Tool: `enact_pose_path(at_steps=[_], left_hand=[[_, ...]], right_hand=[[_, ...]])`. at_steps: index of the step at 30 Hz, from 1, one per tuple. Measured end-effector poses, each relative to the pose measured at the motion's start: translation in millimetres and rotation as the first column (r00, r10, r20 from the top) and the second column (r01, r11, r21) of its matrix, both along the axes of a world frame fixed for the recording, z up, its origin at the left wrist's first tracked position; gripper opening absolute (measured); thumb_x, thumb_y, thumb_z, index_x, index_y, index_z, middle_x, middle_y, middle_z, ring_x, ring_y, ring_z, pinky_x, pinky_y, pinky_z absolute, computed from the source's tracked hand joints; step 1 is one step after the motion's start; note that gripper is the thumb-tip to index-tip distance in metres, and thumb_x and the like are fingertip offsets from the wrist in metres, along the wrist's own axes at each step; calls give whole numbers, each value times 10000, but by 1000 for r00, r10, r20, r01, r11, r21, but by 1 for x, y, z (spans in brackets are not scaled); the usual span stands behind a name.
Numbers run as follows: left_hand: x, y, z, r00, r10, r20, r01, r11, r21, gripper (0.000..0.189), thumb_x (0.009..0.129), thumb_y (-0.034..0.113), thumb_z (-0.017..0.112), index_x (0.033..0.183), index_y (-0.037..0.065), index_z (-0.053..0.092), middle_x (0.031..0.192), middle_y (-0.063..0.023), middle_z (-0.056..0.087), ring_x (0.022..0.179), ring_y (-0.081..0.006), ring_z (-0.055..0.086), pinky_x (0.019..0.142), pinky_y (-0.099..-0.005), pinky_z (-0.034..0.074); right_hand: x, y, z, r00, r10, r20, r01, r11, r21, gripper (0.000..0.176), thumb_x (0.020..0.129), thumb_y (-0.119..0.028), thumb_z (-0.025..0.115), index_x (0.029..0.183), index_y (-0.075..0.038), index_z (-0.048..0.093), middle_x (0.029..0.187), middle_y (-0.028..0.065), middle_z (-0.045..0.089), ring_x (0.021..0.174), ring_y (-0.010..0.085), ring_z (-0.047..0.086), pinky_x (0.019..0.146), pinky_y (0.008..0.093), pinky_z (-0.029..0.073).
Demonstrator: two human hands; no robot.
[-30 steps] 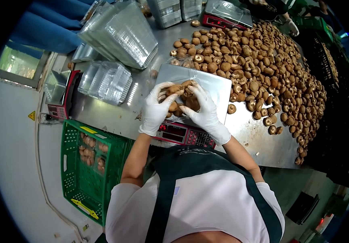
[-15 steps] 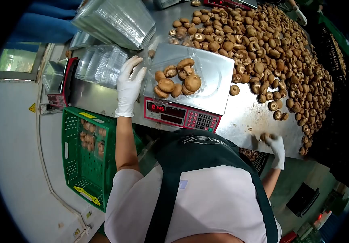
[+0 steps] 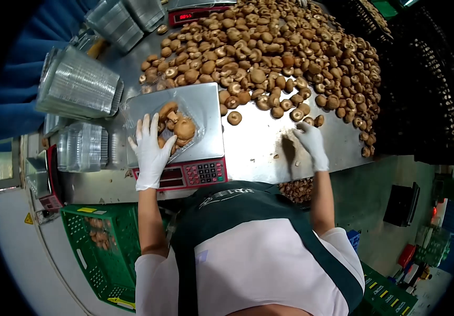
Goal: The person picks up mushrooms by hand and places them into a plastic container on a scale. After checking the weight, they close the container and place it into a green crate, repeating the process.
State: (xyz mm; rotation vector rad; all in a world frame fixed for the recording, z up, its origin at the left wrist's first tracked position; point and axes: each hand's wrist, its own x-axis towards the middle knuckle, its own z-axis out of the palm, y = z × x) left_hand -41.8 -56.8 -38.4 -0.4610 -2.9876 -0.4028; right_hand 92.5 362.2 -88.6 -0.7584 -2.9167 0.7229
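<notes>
My left hand [image 3: 153, 150], in a white glove, lies with fingers spread over the left side of a clear plastic tray [image 3: 199, 131]. Inside that tray are brown shiitake mushrooms [image 3: 185, 128], partly covered by the hand. The tray rests on the steel plate of a red digital scale [image 3: 211, 181], whose display is partly hidden. My right hand [image 3: 311, 143], also gloved, hovers over the steel table with fingers stretched toward loose mushrooms [image 3: 297, 114] at the near edge of the pile. Nothing shows between its fingers.
A large mushroom pile [image 3: 290, 58] covers the table's far side. Stacked clear trays [image 3: 79, 84] stand at left, near a second scale [image 3: 53, 179]. Another scale [image 3: 185, 17] is at the back. Below left is a green crate [image 3: 100, 253] with packed mushrooms. Dark crates [image 3: 421, 95] stand at right.
My left hand has moved from beside the tray onto its mushrooms. My right hand has moved from the table's near edge toward the pile, and the mushroom it held no longer shows. The view has shifted.
</notes>
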Motion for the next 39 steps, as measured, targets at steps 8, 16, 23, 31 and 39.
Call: enact_pose_path(at_steps=[8,16,23,31,39], left_hand=[[20,7,14,998,-49,41,39,972,230,708,737,358,707,1348,135,425,1441,-130,321,1320,-332,308,1058,-590,188],[34,-28,29,979,201,-31,-161,861,482,492,789,100,670,1254,50,515,1401,-166,381,1287,-309,377,1060,-380,314],[32,-52,14,941,339,18,-277,735,619,404,809,111,646,1195,28,561,1319,-185,466,1247,-303,425,1039,-366,326],[15,-39,23,955,297,30,-249,738,627,421,798,181,675,1186,48,577,1337,-173,457,1242,-305,435,1024,-362,355],[18,-64,13,943,331,33,-276,723,633,401,817,160,652,1196,60,571,1354,-146,441,1250,-280,426,1024,-368,350]], right_hand=[[-143,-29,-4,958,165,-233,-131,979,157,487,762,-185,640,1236,-168,532,1136,154,583,1019,325,569,839,392,485],[-200,-13,-27,888,377,-262,-409,909,-80,502,746,-108,614,1242,-105,542,1162,143,601,967,318,600,850,364,491],[-158,-73,15,936,101,-337,-311,-208,-927,460,920,-217,500,1302,34,438,1158,150,590,998,248,619,804,351,537],[-123,-214,72,446,715,-539,-825,561,62,439,787,-140,597,1218,-88,533,1159,169,561,1021,343,553,854,405,469],[-125,-164,55,462,599,-654,-711,691,132,269,744,-91,663,1013,-97,650,1131,119,618,1076,302,549,910,382,441]])
